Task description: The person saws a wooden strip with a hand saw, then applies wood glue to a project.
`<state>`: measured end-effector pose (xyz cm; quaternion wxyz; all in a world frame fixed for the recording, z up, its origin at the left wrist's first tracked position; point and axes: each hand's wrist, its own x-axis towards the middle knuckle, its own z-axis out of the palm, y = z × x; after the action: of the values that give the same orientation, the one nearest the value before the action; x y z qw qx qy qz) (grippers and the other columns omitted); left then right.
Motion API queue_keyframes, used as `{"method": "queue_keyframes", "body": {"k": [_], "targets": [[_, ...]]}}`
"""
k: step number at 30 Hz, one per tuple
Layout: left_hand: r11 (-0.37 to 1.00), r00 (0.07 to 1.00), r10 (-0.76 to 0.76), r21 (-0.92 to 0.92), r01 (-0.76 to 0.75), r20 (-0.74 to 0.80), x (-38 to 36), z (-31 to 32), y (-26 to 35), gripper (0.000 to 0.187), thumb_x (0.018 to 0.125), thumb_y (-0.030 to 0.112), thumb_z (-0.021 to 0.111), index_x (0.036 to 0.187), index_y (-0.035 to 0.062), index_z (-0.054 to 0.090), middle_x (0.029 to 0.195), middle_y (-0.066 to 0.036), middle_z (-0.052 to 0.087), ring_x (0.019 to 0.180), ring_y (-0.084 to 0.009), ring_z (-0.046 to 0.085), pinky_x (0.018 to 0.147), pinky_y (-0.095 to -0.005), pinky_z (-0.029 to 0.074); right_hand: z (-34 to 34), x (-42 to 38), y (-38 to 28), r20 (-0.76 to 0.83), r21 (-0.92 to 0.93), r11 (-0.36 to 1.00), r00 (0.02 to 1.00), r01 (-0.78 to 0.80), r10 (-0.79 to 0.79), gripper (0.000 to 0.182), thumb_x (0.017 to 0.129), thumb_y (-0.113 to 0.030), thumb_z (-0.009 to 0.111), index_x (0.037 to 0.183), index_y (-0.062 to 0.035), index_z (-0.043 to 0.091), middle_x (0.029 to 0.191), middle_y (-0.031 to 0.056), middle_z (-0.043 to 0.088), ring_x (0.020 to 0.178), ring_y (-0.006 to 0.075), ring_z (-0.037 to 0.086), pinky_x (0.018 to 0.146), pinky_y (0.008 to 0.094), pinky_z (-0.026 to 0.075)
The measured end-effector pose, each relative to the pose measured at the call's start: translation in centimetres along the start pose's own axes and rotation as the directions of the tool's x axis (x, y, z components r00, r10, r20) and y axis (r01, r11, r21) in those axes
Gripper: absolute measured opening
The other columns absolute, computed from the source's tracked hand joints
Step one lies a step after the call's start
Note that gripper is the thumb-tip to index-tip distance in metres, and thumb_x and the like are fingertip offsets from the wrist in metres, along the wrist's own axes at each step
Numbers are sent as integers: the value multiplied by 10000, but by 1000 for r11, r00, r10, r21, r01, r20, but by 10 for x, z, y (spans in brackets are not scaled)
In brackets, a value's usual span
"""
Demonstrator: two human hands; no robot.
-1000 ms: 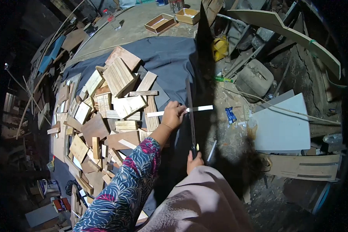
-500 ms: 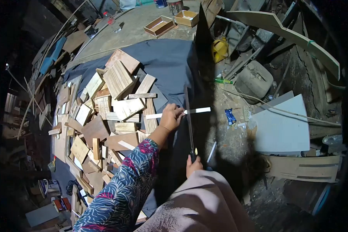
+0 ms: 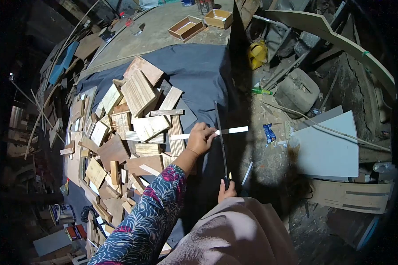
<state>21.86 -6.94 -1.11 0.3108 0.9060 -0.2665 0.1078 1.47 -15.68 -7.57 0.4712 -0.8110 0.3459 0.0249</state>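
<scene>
Pinching a narrow white strip (image 3: 234,130) between thumb and fingers, the left hand (image 3: 201,138) sits near the right edge of the table's dark blue cloth (image 3: 194,62). The right hand (image 3: 227,193), partly covered by a pale garment (image 3: 234,234), curls its fingers around a dark handle (image 3: 227,181). From that, a long dark blade (image 3: 221,137) runs away from the body and crosses the strip just beside the left fingertips; whether it bites into the strip is too small to tell. Past the blade, the strip's right end juts out over the shadowed drop beside the table. Its left end reaches over a ribbed board (image 3: 176,126) at the rim of a wood pile (image 3: 137,92), which crowds that side. Ahead of the blade's tip, a stretch of cloth leads to two wooden boxes at the far end. Rightward, beyond the shadow, a blue wrapper (image 3: 269,133) and white panel (image 3: 329,145) lie lower down.
</scene>
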Motion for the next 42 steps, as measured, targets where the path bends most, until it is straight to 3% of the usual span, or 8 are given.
{"method": "queue_keyframes", "body": {"k": [23,25,26,28,30,32,37,42], "targets": [[999,999,-31,-31,31,19,2,1,0,113,659,86,643,766,63,615,641,-76,449,642,-255,445,580,-345,369,-52,2,-23,188,-181,983,982,34,0,332,791,-386,533,910,-76,527,675,147,578,584,326,567,495,400,434],[998,998,-55,-37,57,32,3,-1,-1,111,661,86,641,765,61,615,642,-78,452,643,-256,447,579,-346,368,-48,-14,-28,-133,-216,974,990,-68,39,370,793,-393,532,989,-79,543,741,135,593,611,272,577,518,352,443],[999,999,-42,-27,42,17,2,0,-2,107,663,85,640,764,62,614,643,-79,454,645,-256,448,578,-346,367,-38,-9,-13,-476,-224,939,812,259,-338,443,788,-401,541,1049,-43,531,812,142,597,666,255,582,583,349,450],[1000,1000,-5,-10,5,-10,1,1,-1,100,663,82,637,759,65,614,641,-82,451,645,-256,448,576,-347,366,-10,34,83,-331,-618,624,561,479,-759,471,772,-381,575,1033,7,527,846,170,592,729,276,579,660,364,448],[1000,1000,-19,-10,19,14,3,-1,1,94,663,85,635,755,70,619,640,-81,451,643,-253,448,579,-343,367,-82,61,-41,-5,263,965,1000,-15,17,478,753,-330,616,1027,47,513,875,187,587,786,286,568,722,367,434],[999,999,-37,11,36,22,4,-3,5,84,657,89,618,740,72,614,659,-75,470,666,-261,467,601,-354,392,-59,115,-25,-211,223,931,947,289,-244,481,729,-320,645,1011,46,513,891,194,583,813,288,560,732,346,423],[999,998,-48,-5,48,43,4,-2,4,98,668,88,628,765,75,633,641,-78,457,646,-243,452,592,-332,372,-41,176,-69,137,660,745,990,-97,7,220,731,-150,658,798,3,514,654,62,526,406,116,445,386,242,336],[998,997,-61,8,61,44,4,-1,5,105,670,88,628,774,79,637,640,-77,456,648,-243,449,595,-330,370,-29,182,-77,234,868,456,972,-193,-34,136,751,-92,615,766,-37,491,589,29,494,349,65,372,318,215,286]]}}
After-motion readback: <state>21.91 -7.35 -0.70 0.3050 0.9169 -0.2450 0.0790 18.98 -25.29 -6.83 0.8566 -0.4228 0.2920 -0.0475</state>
